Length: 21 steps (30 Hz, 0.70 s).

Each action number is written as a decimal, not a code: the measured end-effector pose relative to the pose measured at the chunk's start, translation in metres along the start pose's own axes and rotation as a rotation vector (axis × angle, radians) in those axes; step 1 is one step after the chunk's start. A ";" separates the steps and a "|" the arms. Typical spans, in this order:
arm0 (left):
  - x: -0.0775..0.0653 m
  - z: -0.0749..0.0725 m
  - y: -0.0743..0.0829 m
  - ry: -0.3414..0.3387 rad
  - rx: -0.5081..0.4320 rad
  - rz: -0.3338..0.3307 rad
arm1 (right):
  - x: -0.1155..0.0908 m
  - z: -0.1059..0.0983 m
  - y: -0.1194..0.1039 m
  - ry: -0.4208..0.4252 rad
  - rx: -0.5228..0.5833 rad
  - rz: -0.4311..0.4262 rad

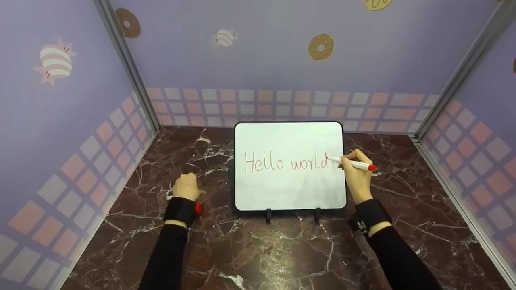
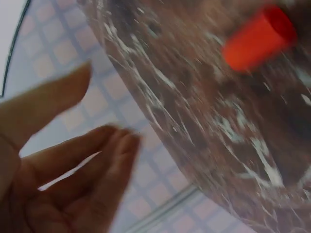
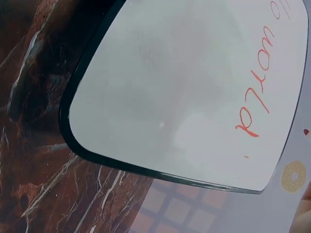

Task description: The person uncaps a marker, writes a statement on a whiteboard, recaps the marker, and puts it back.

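My right hand (image 1: 356, 173) pinches a white marker (image 1: 354, 164) with a red end. Its tip is at the last letters on the whiteboard (image 1: 282, 189), where red handwriting (image 1: 264, 162) reads "Hello world!". In the right wrist view, the writing (image 3: 257, 87) runs down the board's right side, and only a sliver of the hand (image 3: 302, 213) shows at the edge. Left of the board, my left hand (image 1: 186, 186) is over the table, its fingers loosely bent with nothing between them. A red marker cap (image 2: 260, 39) stands near the left wrist, partly hidden in the head view.
Two black feet (image 1: 269, 215) hold the black-framed board up on the dark marbled table (image 1: 278, 257). Purple walls (image 1: 266, 68) printed with sweets and a checked band close in the back and both sides. Each wrist wears a black strap (image 1: 179, 210).
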<state>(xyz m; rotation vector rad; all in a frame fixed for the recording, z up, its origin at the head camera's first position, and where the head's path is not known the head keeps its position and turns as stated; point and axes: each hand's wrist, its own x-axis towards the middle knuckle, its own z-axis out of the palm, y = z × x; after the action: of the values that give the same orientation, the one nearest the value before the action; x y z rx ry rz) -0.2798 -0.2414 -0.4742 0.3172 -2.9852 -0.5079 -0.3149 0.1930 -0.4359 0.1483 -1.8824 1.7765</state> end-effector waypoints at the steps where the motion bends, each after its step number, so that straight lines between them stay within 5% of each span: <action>1: -0.001 0.001 -0.002 -0.037 0.022 -0.028 | 0.000 0.000 0.000 -0.003 0.008 0.003; 6: -0.008 0.010 -0.012 -0.186 0.105 -0.118 | -0.002 0.002 0.001 -0.020 0.018 0.010; 10: -0.011 0.019 -0.019 -0.211 0.112 -0.117 | -0.003 0.002 0.002 -0.018 0.035 0.008; 15: -0.011 0.027 -0.025 -0.090 0.070 -0.052 | -0.003 0.002 0.001 -0.003 0.046 0.014; 21: -0.006 0.021 -0.014 0.141 0.010 0.035 | -0.001 0.003 0.002 -0.002 0.062 0.036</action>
<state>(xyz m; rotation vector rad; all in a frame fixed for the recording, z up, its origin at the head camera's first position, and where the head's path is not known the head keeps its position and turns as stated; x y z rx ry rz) -0.2741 -0.2467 -0.4991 0.2878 -2.8526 -0.4469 -0.3163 0.1899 -0.4380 0.1399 -1.8428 1.8601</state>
